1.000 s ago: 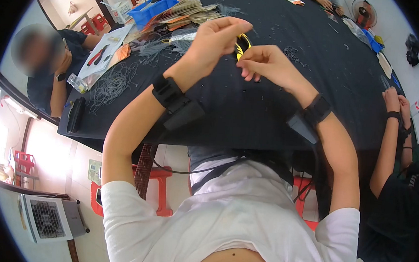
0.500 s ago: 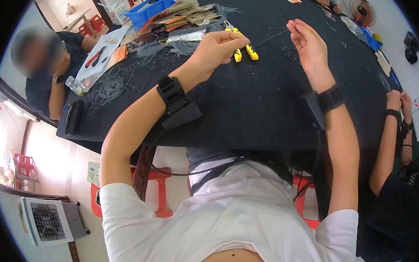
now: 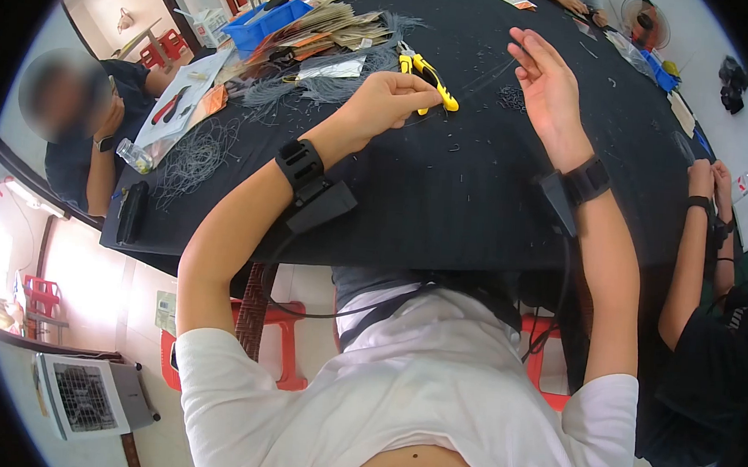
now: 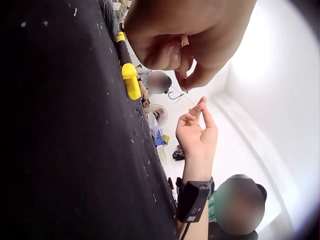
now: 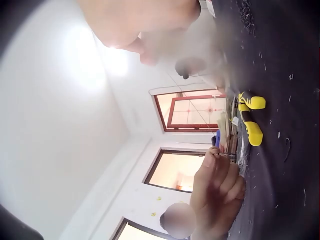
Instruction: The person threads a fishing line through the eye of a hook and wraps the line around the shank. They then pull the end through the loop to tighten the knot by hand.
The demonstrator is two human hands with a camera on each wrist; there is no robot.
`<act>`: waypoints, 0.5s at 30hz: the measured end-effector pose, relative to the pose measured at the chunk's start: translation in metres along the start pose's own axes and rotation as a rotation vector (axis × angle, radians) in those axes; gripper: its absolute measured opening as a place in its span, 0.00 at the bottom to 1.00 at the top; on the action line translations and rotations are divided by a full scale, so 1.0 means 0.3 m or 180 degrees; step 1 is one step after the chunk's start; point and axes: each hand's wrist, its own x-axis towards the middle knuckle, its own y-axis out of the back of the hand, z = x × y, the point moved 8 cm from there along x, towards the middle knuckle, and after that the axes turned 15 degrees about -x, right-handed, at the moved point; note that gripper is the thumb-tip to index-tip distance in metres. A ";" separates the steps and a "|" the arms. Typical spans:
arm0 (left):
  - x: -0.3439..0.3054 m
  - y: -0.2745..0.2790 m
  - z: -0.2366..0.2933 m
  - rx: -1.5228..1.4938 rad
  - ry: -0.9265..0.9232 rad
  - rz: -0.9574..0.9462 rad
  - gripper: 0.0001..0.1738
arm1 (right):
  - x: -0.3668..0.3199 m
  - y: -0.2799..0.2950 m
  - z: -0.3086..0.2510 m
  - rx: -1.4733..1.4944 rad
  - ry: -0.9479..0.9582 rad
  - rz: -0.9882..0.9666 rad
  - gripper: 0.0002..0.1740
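My left hand pinches a small dark hook with thin line, its thumb and fingertip together. In the left wrist view the hook hangs just below those fingertips. A thin clear line runs from there across to my raised right hand, whose fingertips pinch its other end, with the palm turned inward. Yellow-and-black pliers lie on the black-covered table, just beyond my left fingertips, handles toward me.
Paper packets, a blue bin and tangled clear line lie at the left. Red-handled pliers rest on a white sheet. A small dark pile sits near my right hand. Other people sit around the table.
The right hand has moved from close beside the left hand out to the right, drawing the line out. The pliers, at first mostly hidden behind the hands, now show on the table.
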 end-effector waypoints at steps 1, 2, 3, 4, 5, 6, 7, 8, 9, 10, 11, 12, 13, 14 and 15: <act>0.001 0.008 0.010 0.0060 -0.0099 0.0002 0.13 | -0.009 -0.016 -0.002 -0.0140 0.0069 -0.0142 0.15; 0.005 0.019 0.023 0.0121 -0.0199 0.0003 0.13 | -0.017 -0.033 -0.006 -0.0278 0.0139 -0.0283 0.13; 0.006 0.027 0.034 0.0182 -0.0296 0.0004 0.12 | -0.023 -0.045 0.002 -0.0347 0.0053 -0.0359 0.12; -0.001 0.023 0.056 0.0255 -0.0430 -0.0046 0.12 | -0.031 -0.059 0.011 -0.0415 -0.0036 -0.0432 0.12; -0.011 0.017 0.086 0.0326 -0.0560 -0.0096 0.12 | -0.041 -0.074 0.021 -0.0482 -0.0128 -0.0505 0.11; -0.017 0.011 0.106 0.0399 -0.0691 -0.0145 0.12 | -0.055 -0.091 0.023 -0.0609 -0.0153 -0.0572 0.11; -0.015 0.010 0.117 0.0478 -0.0917 -0.0218 0.12 | -0.066 -0.108 0.026 -0.0780 -0.0106 -0.0677 0.11; -0.008 0.012 0.122 0.0556 -0.1143 -0.0291 0.11 | -0.077 -0.124 0.031 -0.0951 -0.0060 -0.0781 0.11; -0.009 0.009 0.130 0.0634 -0.1366 -0.0366 0.10 | -0.086 -0.139 0.037 -0.1121 -0.0015 -0.0884 0.11; -0.022 0.002 0.147 0.1049 -0.1493 -0.0304 0.09 | -0.094 -0.156 0.035 -0.1034 0.0079 -0.0980 0.11; -0.040 -0.007 0.174 0.1465 -0.1618 -0.0243 0.08 | -0.102 -0.169 0.030 -0.1076 0.0144 -0.1061 0.11; -0.053 -0.017 0.193 0.1881 -0.1740 -0.0182 0.07 | -0.111 -0.181 0.018 -0.1119 0.0211 -0.1142 0.11; -0.065 -0.026 0.215 0.2041 -0.2042 -0.0140 0.06 | -0.120 -0.193 0.006 -0.1161 0.0280 -0.1223 0.12; -0.078 -0.034 0.234 0.2200 -0.2347 -0.0095 0.05 | -0.126 -0.200 -0.002 -0.1127 0.0317 -0.1257 0.12; -0.093 -0.043 0.252 0.2359 -0.2654 -0.0049 0.05 | -0.132 -0.206 -0.010 -0.1092 0.0355 -0.1291 0.13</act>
